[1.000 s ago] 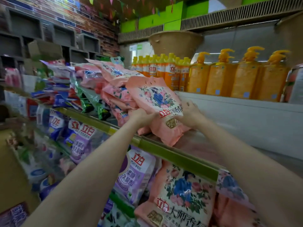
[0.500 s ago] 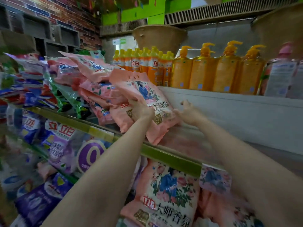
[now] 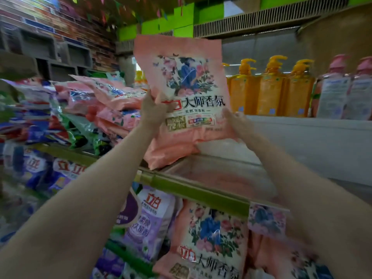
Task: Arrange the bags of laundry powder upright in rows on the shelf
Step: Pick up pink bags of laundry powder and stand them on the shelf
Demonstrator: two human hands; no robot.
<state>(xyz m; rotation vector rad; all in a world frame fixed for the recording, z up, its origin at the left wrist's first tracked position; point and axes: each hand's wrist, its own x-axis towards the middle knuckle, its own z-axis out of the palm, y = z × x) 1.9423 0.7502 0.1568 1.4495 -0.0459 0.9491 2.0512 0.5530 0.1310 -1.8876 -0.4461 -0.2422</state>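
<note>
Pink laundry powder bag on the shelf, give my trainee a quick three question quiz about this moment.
1. True or false: the pink bag is held upright, print facing the camera.
2. Which hands grip it? A) left hand only B) right hand only C) both
3. Fill in: behind the bag, on the raised ledge, stand orange pump ____.

Key: 1 true; 2 C; 3 bottles.

Dim, flat indoor light; motion blur at left and bottom edges; wide-angle bending at borders.
</note>
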